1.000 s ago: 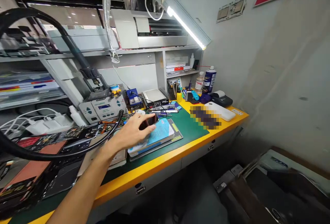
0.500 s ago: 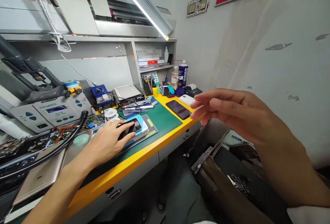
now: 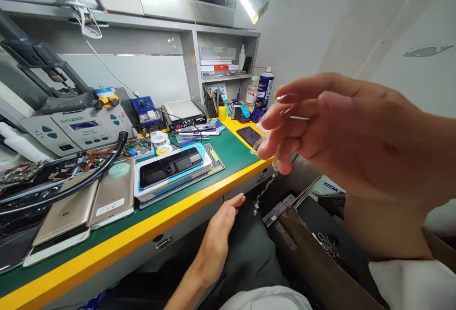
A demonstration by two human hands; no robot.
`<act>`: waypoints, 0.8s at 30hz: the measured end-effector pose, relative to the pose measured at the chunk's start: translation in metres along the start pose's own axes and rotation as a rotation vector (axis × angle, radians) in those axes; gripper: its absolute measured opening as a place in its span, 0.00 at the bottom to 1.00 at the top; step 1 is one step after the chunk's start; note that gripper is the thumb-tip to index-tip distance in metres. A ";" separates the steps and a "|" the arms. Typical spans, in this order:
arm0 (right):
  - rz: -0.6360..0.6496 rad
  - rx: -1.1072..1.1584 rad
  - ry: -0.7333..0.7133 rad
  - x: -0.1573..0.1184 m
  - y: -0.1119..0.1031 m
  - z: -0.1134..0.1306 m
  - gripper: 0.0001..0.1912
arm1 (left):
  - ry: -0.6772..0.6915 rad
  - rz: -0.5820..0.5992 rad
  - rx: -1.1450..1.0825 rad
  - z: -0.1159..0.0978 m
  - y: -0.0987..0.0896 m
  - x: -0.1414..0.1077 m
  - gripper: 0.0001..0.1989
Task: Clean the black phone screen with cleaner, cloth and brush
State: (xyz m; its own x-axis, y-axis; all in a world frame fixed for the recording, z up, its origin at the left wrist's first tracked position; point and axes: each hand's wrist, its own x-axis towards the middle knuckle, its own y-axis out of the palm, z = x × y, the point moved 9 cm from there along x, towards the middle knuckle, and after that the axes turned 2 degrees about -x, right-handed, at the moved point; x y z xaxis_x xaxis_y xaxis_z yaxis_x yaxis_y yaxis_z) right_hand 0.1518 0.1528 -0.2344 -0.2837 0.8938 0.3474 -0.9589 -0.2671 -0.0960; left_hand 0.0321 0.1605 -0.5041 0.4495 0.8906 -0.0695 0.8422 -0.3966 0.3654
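Observation:
A black phone [image 3: 171, 166] lies on a white and light-blue box [image 3: 208, 161] near the bench's front edge. My left hand [image 3: 218, 238] is below that edge, over my lap, with its fingers together and what they hold, if anything, hidden. High on the right, close to the camera, my right hand [image 3: 302, 124] has its fingers apart and curved. Around its fingertips there is a thin, clear, shiny strip [image 3: 259, 146], blurred; whether the fingers grip it I cannot tell. Behind the fingers a dark phone [image 3: 247, 135] rests on the yellow edge.
Gold phones [image 3: 114, 196] and a black hose [image 3: 107, 169] cover the bench's left part, with a grey soldering station [image 3: 83, 131] behind. A spray can [image 3: 264, 89] and a bottle [image 3: 251, 93] stand at the back right. An open carton [image 3: 302, 253] sits low right.
My left hand has left the black phone and moved down and right off the bench. My right hand appears larger and higher. The view has shifted.

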 end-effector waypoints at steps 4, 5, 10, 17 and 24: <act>-0.021 -0.015 0.060 0.003 0.012 -0.001 0.15 | -0.270 -0.023 -0.604 0.071 0.024 0.020 0.31; -0.026 -0.016 0.077 0.002 0.014 -0.005 0.16 | -0.308 -0.010 -0.670 0.075 0.030 0.023 0.32; 0.096 0.003 0.102 -0.006 0.032 -0.053 0.08 | -0.356 -0.025 -0.969 0.065 0.033 0.021 0.19; 0.482 -0.329 0.378 -0.028 0.060 -0.157 0.13 | -0.352 -0.024 -1.144 0.058 0.022 0.004 0.15; 0.357 -0.114 0.538 -0.033 0.058 -0.204 0.14 | -0.363 -0.108 -1.097 0.052 0.018 -0.001 0.16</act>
State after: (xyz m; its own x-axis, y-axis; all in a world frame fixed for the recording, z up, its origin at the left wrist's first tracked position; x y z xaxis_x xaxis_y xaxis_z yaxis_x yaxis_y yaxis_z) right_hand 0.1043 0.1810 -0.4417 -0.5204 0.8205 -0.2367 -0.7914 -0.5675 -0.2272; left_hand 0.0625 0.1407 -0.5456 0.5996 0.7215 -0.3462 0.2507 0.2415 0.9375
